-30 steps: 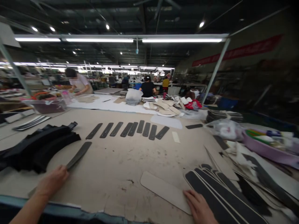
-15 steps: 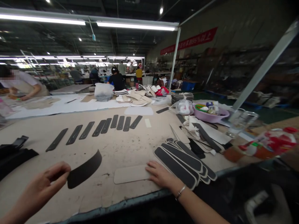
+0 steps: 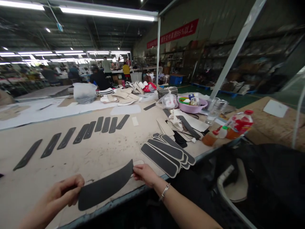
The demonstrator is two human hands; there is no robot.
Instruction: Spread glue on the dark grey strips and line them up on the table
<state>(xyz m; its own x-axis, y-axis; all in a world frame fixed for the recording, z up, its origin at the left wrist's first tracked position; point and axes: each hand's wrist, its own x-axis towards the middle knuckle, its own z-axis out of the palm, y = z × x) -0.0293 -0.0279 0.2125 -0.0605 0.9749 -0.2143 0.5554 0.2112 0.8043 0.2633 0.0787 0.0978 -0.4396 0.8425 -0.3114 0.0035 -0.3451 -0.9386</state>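
Observation:
A dark grey rounded strip (image 3: pixel 106 187), curved upward at its right end, is stretched between my hands above the table's front edge. My left hand (image 3: pixel 63 195) pinches its left end. With thumb and fingers closed, my right hand (image 3: pixel 146 175) grips the right tip. Beneath the strip lies a pale beige rounded piece (image 3: pixel 138 163), mostly covered by it. Just right of my right hand is a fanned pile of dark strips with beige borders (image 3: pixel 164 156). A row of smaller dark strips (image 3: pixel 89 129) lies farther back on the table.
Scraps (image 3: pixel 190 124), a purple basin (image 3: pixel 193 107), a glass jug (image 3: pixel 213 111) and a red-capped bottle (image 3: pixel 241 124) stand along the right side. A filled plastic bag (image 3: pixel 84 93) and beige offcuts (image 3: pixel 127 93) lie at the back. A metal post (image 3: pixel 234 51) rises at right.
My right hand has left the beige piece and taken hold of the dark strip's right end. The strip has come over the beige piece. The view has turned right.

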